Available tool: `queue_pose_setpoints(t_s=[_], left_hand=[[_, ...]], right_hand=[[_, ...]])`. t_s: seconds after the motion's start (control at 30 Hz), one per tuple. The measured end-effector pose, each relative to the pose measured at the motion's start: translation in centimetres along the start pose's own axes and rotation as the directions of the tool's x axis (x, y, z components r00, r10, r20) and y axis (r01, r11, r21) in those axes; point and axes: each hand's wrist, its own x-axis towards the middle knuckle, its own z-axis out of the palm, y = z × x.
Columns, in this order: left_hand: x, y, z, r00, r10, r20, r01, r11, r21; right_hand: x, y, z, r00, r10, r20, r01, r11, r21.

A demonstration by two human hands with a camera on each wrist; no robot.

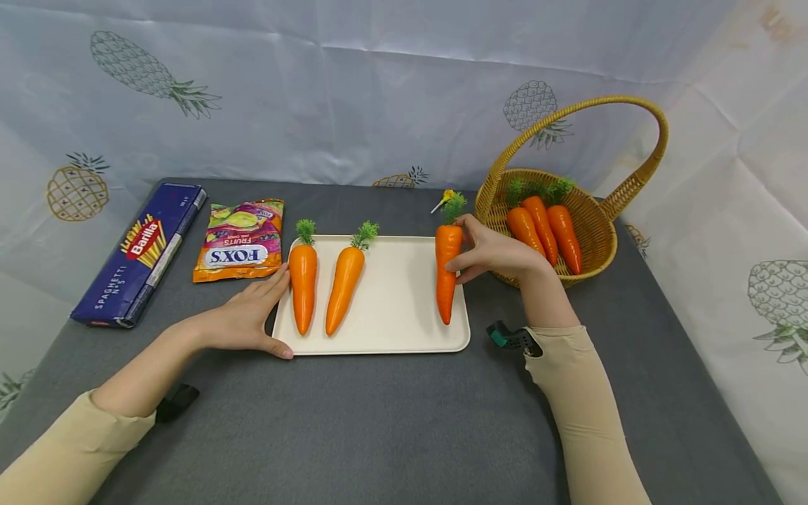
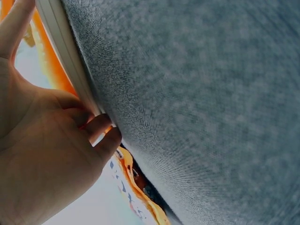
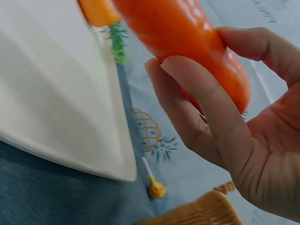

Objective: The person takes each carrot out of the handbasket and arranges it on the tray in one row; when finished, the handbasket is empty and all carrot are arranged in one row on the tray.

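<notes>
Along the left edge of the tray [image 1: 391, 294]: we rest our left hand [image 1: 252, 319], thumb spread from fingers, gripping nothing.
Above its right edge: our right hand [image 1: 492, 251] pinches a carrot [image 1: 446, 273], leaves toward the far edge.
Tray's left end: two more carrots [image 1: 344, 284] lie side by side.
Far right corner of the worktop [image 1: 379, 421]: a wicker basket [image 1: 596, 245] holds three carrots [image 1: 543, 228].

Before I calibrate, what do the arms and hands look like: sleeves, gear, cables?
Left hand and right hand are ungloved. Left sleeve and right sleeve are plain beige, ending short of the hands. Black left wrist device; dark right wrist device with a green patch. No cables or markings visible on either arm.
</notes>
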Motion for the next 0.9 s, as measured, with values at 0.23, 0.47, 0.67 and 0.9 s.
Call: queue_pose_setpoints(t_s=[0.23, 0.47, 0.67, 0.9], left_hand=[[0.0, 0.0, 0.1, 1.0, 0.002, -0.001, -0.002, 1.0, 0.006], [0.1, -0.1, 0.0, 1.0, 0.0, 0.0, 0.0, 1.0, 0.009], [0.2, 0.0, -0.1, 1.0, 0.009, 0.002, -0.009, 1.0, 0.008], [0.1, 0.1, -0.1, 1.0, 0.008, 0.003, -0.008, 1.0, 0.007]], right_hand=[[1.6, 0.3, 1.3, 1.0, -0.002, 0.013, 0.002, 1.0, 0.024], [2.8, 0.4, 2.5, 1.0, 0.003, 0.009, -0.003, 0.999, 0.04], [3.6, 0.4, 3.3, 1.0, 0.013, -0.008, -0.012, 0.998, 0.061], [4.4, 0.2, 4.2, 1.0, 0.015, -0.009, -0.014, 0.998, 0.063]])
